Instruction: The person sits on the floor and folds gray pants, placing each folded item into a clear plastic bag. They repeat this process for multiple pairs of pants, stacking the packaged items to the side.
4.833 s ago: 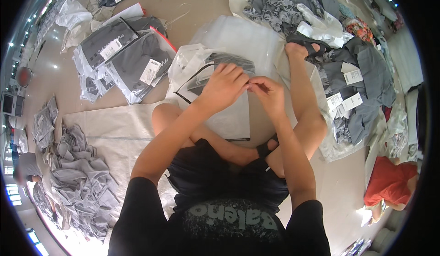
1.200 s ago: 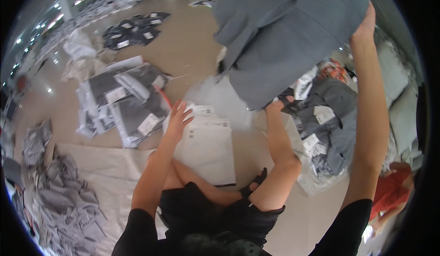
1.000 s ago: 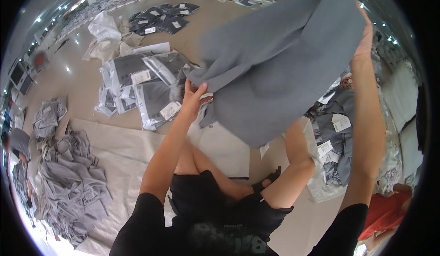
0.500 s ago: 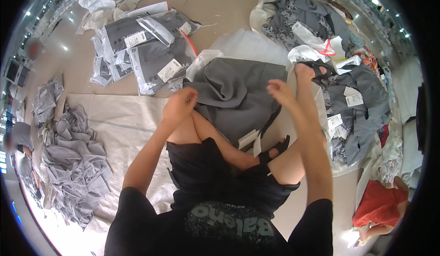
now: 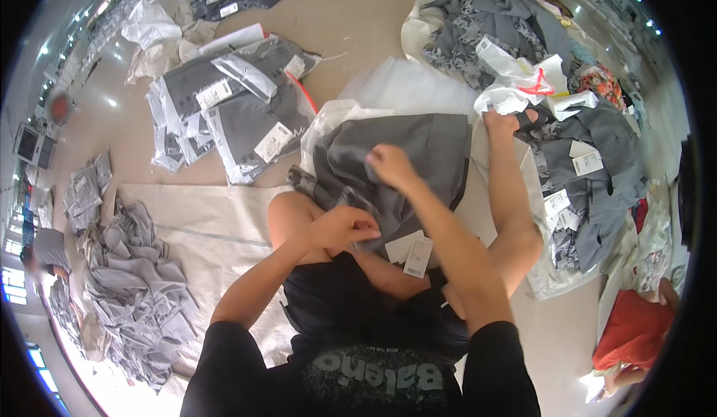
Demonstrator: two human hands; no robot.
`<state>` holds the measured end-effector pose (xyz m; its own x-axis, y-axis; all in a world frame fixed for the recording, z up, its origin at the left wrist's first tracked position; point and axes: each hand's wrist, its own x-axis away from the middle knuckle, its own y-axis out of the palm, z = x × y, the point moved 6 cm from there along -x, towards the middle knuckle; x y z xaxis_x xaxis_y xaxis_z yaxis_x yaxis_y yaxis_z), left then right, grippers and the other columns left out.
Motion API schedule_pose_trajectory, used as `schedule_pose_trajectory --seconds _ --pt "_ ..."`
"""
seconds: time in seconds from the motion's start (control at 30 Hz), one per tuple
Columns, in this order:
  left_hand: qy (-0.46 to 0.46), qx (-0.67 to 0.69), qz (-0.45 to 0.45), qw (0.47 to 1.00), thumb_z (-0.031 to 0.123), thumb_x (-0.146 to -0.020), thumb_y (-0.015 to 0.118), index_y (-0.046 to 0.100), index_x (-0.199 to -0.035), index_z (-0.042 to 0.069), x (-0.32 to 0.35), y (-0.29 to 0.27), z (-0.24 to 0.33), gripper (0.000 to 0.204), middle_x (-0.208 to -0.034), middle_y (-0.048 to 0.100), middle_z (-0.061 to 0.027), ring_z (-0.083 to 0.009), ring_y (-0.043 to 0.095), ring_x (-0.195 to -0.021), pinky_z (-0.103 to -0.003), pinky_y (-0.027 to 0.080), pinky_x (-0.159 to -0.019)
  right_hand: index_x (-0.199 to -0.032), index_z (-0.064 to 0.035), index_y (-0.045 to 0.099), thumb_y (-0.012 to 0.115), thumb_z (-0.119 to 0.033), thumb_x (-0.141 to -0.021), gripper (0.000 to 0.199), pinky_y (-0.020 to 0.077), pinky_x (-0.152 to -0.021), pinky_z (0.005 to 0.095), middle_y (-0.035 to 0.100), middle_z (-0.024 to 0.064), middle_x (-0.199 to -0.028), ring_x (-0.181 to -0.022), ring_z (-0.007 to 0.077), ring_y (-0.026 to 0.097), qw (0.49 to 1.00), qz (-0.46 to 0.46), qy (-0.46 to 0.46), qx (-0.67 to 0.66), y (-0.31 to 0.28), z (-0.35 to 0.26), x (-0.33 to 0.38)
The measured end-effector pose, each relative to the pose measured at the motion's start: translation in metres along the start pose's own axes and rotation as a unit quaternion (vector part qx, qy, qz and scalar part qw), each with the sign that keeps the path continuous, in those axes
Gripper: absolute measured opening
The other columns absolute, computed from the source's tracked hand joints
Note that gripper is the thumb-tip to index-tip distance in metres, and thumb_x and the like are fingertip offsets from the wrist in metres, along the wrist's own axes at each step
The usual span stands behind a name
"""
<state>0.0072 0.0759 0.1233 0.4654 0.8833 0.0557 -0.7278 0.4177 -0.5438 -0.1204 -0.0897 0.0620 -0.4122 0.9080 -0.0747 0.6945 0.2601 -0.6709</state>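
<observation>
A grey garment (image 5: 418, 159) lies spread over my lap and a clear plastic sheet (image 5: 407, 88) on the floor. White paper tags (image 5: 412, 252) hang from its near edge. My left hand (image 5: 345, 226) pinches the garment's near edge by my knee. My right hand (image 5: 390, 165) presses on the garment's middle, fingers bent into the cloth. I sit on the floor with my legs folded under the garment.
Bagged grey garments (image 5: 239, 110) lie at the upper left. A loose heap of grey clothes (image 5: 127, 282) covers a beige sheet (image 5: 209, 215) at the left. More tagged grey garments (image 5: 590, 170) are piled at the right, with crumpled white bags (image 5: 523, 81) behind them.
The garment, held high in the air a second ago, has come down onto my lap. Both hands have dropped with it and now rest on the cloth.
</observation>
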Motion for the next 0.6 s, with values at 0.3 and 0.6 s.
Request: schedule_pose_trajectory --seconds 0.3,0.6 --pt "-0.123 -0.142 0.25 0.95 0.037 -0.081 0.086 0.06 -0.139 0.004 -0.027 -0.083 -0.074 0.071 -0.135 0.061 -0.0261 -0.0436 0.062 -0.119 -0.047 0.05 -0.103 -0.148 -0.0051 0.05 0.057 0.005 -0.075 0.074 0.0534 -0.091 0.0337 0.045 0.013 -0.144 -0.131 0.0297 0.049 0.987 0.105 0.103 -0.071 -0.222 0.058 0.07" --pt "-0.114 0.025 0.154 0.981 0.054 -0.078 0.087 0.049 -0.15 -0.004 -0.106 -0.011 -0.13 0.1 -0.142 0.059 -0.0284 -0.0441 0.059 -0.13 -0.046 0.046 -0.112 -0.128 -0.0061 0.066 0.075 -0.029 -0.086 0.048 0.0492 -0.106 0.0525 0.066 0.0213 -0.129 -0.124 0.0406 0.061 0.977 0.158 -0.066 0.124 -0.135 0.055 0.059"
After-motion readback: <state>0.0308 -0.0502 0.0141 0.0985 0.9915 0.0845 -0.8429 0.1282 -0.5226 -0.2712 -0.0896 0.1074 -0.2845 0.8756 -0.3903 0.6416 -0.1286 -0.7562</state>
